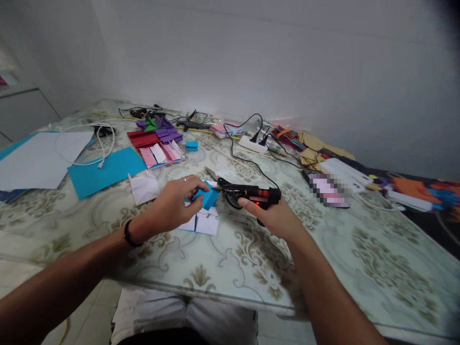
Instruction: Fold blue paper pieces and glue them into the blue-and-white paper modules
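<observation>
My left hand (181, 201) pinches a small folded piece of blue paper (210, 196) between thumb and fingers, held above the table. My right hand (275, 218) is wrapped round a black glue gun (251, 193) with a red light glowing near its grip. The gun's nozzle points left, at the edge of the blue paper; whether it touches is hard to tell. Below the left hand lie white folded papers with blue edges (206, 225). Scissors (212, 173) lie on the table just behind the gun, their handles partly hidden by it.
A white power strip (253, 144) feeds the gun's cord. Stacks of folded coloured paper (161, 153), a blue sheet (108, 170) and white sheets (46, 158) lie left. A phone (327, 188) and more paper (413, 189) are right. The table (230, 278) meets a wall behind.
</observation>
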Motion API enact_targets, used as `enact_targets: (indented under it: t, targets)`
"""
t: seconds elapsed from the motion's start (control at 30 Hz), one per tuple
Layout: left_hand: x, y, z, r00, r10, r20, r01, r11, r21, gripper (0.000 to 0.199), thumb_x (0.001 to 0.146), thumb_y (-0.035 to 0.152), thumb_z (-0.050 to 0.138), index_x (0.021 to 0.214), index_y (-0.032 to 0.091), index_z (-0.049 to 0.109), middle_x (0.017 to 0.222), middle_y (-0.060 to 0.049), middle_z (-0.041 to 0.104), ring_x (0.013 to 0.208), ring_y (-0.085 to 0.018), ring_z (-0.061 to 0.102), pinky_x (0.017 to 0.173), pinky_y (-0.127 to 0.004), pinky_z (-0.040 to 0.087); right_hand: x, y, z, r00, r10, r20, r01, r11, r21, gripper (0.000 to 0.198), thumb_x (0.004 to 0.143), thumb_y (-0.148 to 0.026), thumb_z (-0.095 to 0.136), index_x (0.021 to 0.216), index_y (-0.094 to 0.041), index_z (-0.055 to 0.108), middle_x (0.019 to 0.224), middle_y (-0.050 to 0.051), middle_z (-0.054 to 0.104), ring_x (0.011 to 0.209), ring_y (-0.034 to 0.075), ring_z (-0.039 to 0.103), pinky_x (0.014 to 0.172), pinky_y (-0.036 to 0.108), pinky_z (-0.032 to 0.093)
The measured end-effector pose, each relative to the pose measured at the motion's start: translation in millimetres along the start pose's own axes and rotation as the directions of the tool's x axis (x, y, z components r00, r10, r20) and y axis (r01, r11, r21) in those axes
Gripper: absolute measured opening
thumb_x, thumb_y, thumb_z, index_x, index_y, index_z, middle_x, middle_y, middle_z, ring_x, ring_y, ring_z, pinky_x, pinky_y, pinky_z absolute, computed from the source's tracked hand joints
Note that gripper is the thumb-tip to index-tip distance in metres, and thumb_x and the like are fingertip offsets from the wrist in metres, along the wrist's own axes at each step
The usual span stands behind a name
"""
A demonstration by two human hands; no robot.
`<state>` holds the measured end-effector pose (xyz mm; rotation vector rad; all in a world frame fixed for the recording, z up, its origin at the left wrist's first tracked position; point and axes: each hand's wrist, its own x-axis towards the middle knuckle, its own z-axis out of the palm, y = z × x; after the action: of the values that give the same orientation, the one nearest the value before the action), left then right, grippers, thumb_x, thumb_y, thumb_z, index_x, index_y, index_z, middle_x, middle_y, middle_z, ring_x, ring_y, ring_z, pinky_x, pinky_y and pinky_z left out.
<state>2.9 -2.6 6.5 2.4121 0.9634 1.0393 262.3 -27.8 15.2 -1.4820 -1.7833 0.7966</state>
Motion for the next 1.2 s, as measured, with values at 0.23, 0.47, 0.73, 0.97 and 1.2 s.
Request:
enact_targets:
  t: [0.23,0.47,0.73,0.97,1.2]
  targets:
    - [0.3,-0.8,0.5,1.0,-0.003,-0.002,0.003,1.0,0.005,0.019,0.087,0.012,0.059,0.102,0.017,0.069,0.091,-0.003,0.073,0.07,-0.012,0.063,0.067,-0.024,0.051,0.2,3.6,-0.4,1.0,-0.014,0.013,0.015,1.0,-0.006,0.045,0.079,-0.063,0.07,0.072,-0.019,0.07,0.055,-0.002,0.048,0.054,0.014,0.041,0.049,0.026,0.038]
    - [-0.2,-1.5,1.1,1.0,-0.02,-0.004,0.02,1.0,0.003,0.018,0.087,0.013,0.059,0.102,0.018,0.069,0.092,-0.004,0.073,0.071,-0.013,0.063,0.068,-0.025,0.053,-0.5,7.2,-0.3,0.994,-0.077,0.077,0.079,0.996,-0.03,0.044,0.085,-0.06,0.067,0.076,-0.017,0.073,0.054,-0.003,0.046,0.053,0.013,0.038,0.049,0.025,0.035]
    - [0.6,-1.0,0.7,1.0,-0.03,0.006,0.03,1.0,-0.002,0.018,0.087,0.013,0.06,0.102,0.017,0.07,0.09,-0.003,0.073,0.069,-0.012,0.062,0.067,-0.025,0.052,-2.3,4.6,-0.7,0.985,-0.073,0.159,0.077,0.997,-0.019,0.04,0.085,-0.055,0.07,0.089,-0.017,0.079,0.063,0.0,0.061,0.059,0.016,0.051,0.053,0.026,0.04]
    - [1.2,-2.7,-0.1,1.0,-0.017,-0.02,0.017,1.0,0.01,0.02,0.086,0.01,0.06,0.101,0.017,0.071,0.089,-0.002,0.073,0.067,-0.012,0.06,0.064,-0.024,0.047,-1.0,19.6,-8.9,0.982,-0.153,0.114,0.132,0.975,0.179,0.044,0.086,-0.062,0.071,0.081,-0.018,0.072,0.069,0.002,0.063,0.066,0.018,0.056,0.062,0.029,0.046]
    - [1.1,-1.3,-1.3,0.998,-0.061,-0.024,0.059,0.996,-0.064,0.019,0.088,0.012,0.058,0.101,0.017,0.071,0.094,-0.004,0.075,0.074,-0.013,0.066,0.068,-0.023,0.051,14.5,40.1,-18.8,0.976,0.061,-0.211,-0.021,0.982,0.187,0.051,0.087,-0.07,0.063,0.09,-0.019,0.064,0.068,0.003,0.062,0.063,0.019,0.058,0.056,0.029,0.042]
